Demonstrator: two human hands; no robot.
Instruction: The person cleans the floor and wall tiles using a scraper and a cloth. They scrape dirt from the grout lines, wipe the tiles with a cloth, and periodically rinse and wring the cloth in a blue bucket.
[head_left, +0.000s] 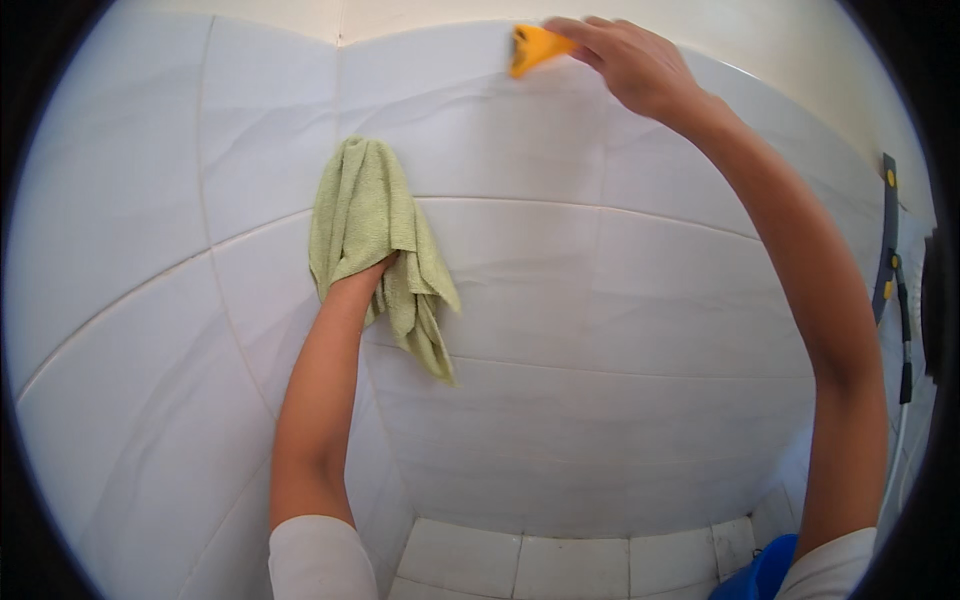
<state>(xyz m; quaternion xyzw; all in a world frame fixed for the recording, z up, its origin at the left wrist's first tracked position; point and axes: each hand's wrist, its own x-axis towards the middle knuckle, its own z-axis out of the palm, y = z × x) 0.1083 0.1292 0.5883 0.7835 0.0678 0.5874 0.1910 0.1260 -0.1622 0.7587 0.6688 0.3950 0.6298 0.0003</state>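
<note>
My right hand (626, 64) is raised high and grips a yellow plastic scraper (541, 49). The scraper's dark-marked edge points left, near the top border of the white tiled wall (525, 285); motion blurs both hand and tool. Lower and to the left, a light green terry towel (364, 202) drapes over my left hand (388, 261) in front of the wall corner. Its fingers are hidden inside the folds, with loose ends of the towel hanging down to the right. Whether the towel presses on the tiles is hard to tell.
Pale floor tiles (574, 566) lie at the foot of the wall. A blue plastic bucket (757, 574) stands at lower right, partly behind my right sleeve. A dark grey shower bar with yellow dots (887, 232) and a hose (905, 352) are at the right edge.
</note>
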